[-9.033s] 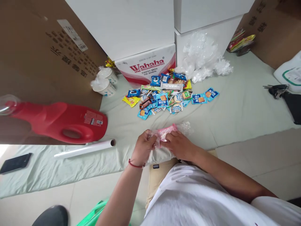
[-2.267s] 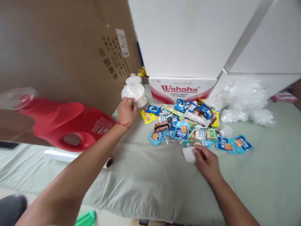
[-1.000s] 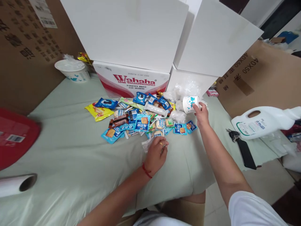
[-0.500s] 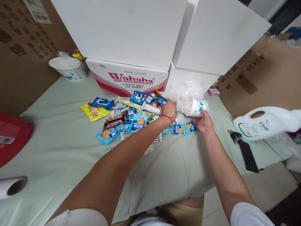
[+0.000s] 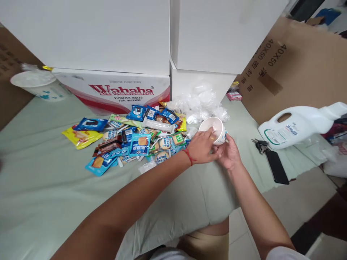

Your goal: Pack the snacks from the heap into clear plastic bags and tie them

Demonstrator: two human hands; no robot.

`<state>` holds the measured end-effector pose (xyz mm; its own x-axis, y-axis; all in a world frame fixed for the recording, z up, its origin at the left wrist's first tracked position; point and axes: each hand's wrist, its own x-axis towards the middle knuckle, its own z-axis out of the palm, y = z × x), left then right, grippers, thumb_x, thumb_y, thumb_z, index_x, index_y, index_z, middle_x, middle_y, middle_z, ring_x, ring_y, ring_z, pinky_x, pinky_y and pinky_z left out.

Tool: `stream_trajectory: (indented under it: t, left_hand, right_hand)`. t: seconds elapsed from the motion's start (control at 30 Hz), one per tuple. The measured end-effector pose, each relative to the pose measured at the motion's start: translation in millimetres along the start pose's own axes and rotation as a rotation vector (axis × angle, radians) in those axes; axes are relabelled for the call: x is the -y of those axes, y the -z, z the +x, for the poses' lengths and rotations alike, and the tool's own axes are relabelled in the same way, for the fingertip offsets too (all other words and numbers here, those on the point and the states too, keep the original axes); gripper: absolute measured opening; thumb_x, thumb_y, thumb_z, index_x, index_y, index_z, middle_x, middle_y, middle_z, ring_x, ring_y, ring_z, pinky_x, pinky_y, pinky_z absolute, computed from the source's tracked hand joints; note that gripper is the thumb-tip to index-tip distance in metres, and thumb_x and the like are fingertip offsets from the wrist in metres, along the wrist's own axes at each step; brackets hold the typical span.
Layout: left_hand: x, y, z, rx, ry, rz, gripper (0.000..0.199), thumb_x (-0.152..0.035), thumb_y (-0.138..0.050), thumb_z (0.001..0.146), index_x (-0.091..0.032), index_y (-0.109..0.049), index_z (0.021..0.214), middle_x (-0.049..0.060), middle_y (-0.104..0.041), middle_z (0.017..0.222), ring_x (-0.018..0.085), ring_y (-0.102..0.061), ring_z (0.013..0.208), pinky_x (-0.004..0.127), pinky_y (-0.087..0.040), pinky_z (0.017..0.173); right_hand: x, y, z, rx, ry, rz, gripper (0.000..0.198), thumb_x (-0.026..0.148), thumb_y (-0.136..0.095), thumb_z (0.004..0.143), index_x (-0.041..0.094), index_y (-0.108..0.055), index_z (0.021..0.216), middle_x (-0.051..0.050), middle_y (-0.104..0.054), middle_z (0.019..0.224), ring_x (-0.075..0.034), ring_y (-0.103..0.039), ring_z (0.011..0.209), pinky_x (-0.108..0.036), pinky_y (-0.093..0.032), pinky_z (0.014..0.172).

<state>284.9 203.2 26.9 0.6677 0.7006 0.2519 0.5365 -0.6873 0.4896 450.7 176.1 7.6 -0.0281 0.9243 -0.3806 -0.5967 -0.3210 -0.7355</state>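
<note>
Big Wahaha box (image 5: 119,92) at the back, snack packets (image 5: 130,139) heaped in front of it. White jug (image 5: 295,126) lies on its side, right. Paper cup (image 5: 213,130) is beside the heap, gripped from below by right hand (image 5: 230,155); left hand (image 5: 200,147) pinches its rim. Can't tell what's inside.

A pale green cloth (image 5: 54,180) covers the low surface. Large white boxes (image 5: 108,32) stack along the far side, flanked by brown corrugated cardboard sheets (image 5: 292,68). Pale floor tiles (image 5: 295,196) show at the lower right, under soft, even daylight.
</note>
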Motion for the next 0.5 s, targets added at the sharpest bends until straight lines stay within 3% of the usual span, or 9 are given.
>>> stream_trajectory:
  t: [0.17,0.23,0.33,0.43,0.5]
  left_hand:
    - [-16.3,4.3,1.4,0.055,-0.038,0.293,0.042,-0.034,-0.055,0.098,-0.014,-0.065,0.133,0.019,-0.054,0.153,0.035,-0.059,0.129,0.049,-0.046,0.105]
    - [-19.8,6.9,-0.7,0.08,-0.058,0.369,0.039,-0.026,-0.048,0.101,-0.014,-0.065,0.134,0.017,-0.054,0.154,0.032,-0.061,0.127,0.05,-0.044,0.109]
    - [-25.7,3.0,-10.8,0.104,-0.109,0.433,0.038,-0.018,-0.044,0.103,-0.015,-0.067,0.132,0.017,-0.056,0.152,0.029,-0.065,0.124,0.057,-0.034,0.12]
    - [-35.2,-9.3,-21.8,0.104,-0.223,0.425,0.032,-0.016,-0.046,0.102,-0.016,-0.073,0.119,0.018,-0.066,0.14,0.028,-0.068,0.118,0.066,-0.027,0.122]
    - [-42.2,-16.6,-27.4,0.091,-0.264,0.403,0.029,-0.015,-0.048,0.102,-0.016,-0.073,0.116,0.017,-0.071,0.129,0.027,-0.069,0.115,0.068,-0.024,0.123]
  right_hand:
    - [-14.0,8.5,-24.9,-0.031,-0.073,-0.003,0.038,0.056,-0.07,0.086,0.023,-0.067,0.106,0.0,-0.072,0.08,-0.014,-0.062,0.055,-0.021,-0.044,0.041]
    - [-17.5,14.9,-33.8,-0.165,0.022,-0.134,0.04,0.053,-0.077,0.081,0.022,-0.069,0.103,-0.001,-0.072,0.085,-0.011,-0.058,0.054,-0.018,-0.037,0.038]
    - [-22.3,24.8,-49.4,-0.416,0.303,-0.343,0.046,0.057,-0.077,0.081,0.023,-0.07,0.112,0.002,-0.068,0.083,-0.008,-0.045,0.048,-0.018,-0.028,0.036]
    - [-25.5,34.5,-64.0,-0.44,0.438,-0.536,0.055,0.062,-0.067,0.088,0.026,-0.067,0.129,0.004,-0.061,0.072,-0.011,-0.043,0.05,-0.021,-0.031,0.041]
    - [-24.0,43.3,-68.8,-0.426,0.452,-0.726,0.05,0.055,-0.069,0.086,0.024,-0.071,0.125,0.002,-0.064,0.072,-0.014,-0.05,0.057,-0.024,-0.04,0.05]
